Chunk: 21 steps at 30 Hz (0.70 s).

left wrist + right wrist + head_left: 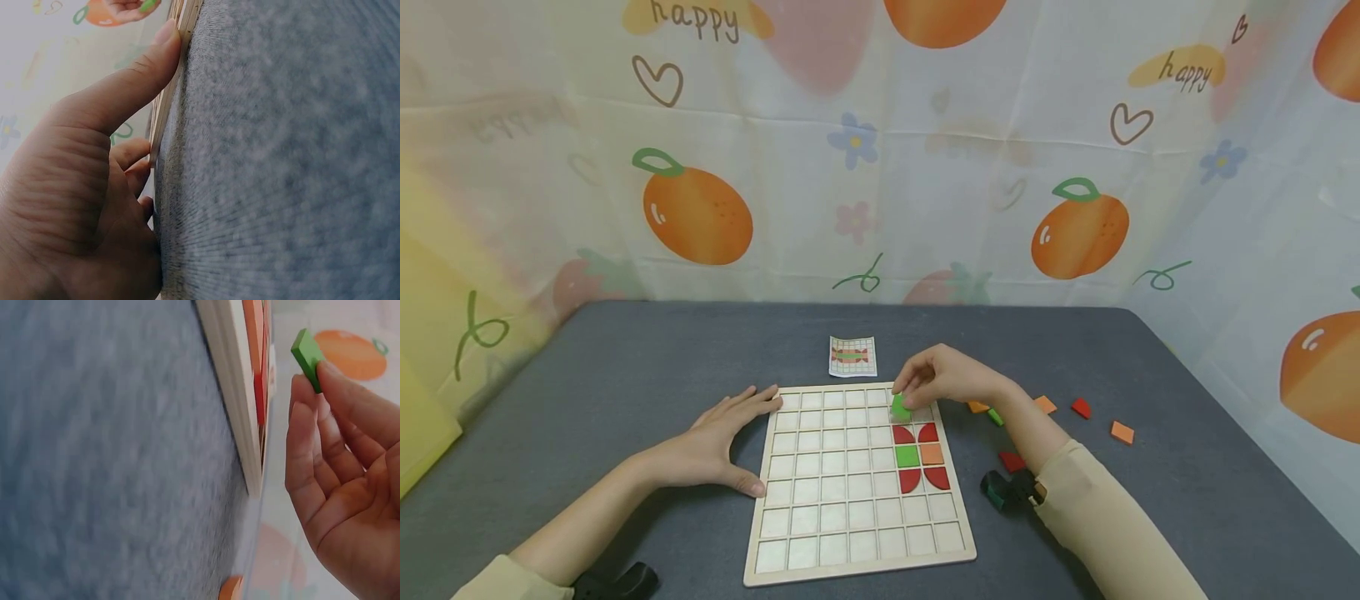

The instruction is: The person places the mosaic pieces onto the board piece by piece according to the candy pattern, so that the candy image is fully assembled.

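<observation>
A wooden grid board lies on the dark table, its cells mostly bare and white. At its right side sit a green square tile, an orange square tile and several red rounded tiles. My right hand pinches another green tile between thumb and fingers, above the upper right part of the board. My left hand rests at the board's left edge, thumb and fingers spread and touching the rim; the left wrist view shows the thumb against that edge.
Behind the board lies a small printed pattern card. Loose tiles are scattered to the right, among them a red tile and an orange tile; some are partly behind the right forearm. A printed curtain hangs behind the table.
</observation>
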Each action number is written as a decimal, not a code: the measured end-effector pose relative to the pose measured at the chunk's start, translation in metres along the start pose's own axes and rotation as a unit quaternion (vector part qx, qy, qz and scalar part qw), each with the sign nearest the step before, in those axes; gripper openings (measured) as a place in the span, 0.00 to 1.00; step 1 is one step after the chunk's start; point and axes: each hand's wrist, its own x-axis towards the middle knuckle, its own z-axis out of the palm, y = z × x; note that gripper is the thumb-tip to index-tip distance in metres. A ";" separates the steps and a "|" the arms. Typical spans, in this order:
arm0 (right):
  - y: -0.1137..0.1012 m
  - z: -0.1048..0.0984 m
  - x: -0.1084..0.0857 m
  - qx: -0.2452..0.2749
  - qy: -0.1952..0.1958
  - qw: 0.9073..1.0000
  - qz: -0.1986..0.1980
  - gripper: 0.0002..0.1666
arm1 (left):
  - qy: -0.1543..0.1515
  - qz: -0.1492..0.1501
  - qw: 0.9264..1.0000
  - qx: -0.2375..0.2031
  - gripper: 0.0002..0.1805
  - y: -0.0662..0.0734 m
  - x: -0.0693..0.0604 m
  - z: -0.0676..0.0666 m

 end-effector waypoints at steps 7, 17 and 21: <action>-0.010 0.014 0.004 -0.001 -0.040 0.999 -0.022 0.13 | 0.000 -0.003 1.000 0.001 0.59 0.000 0.000 0.001; -0.021 0.026 0.005 -0.023 -0.091 0.995 -0.041 0.11 | -0.002 -0.007 1.000 -0.002 0.59 0.001 0.000 0.000; -0.022 0.030 0.005 -0.037 -0.098 0.994 -0.036 0.09 | 0.000 -0.006 1.000 -0.001 0.59 0.000 -0.001 0.001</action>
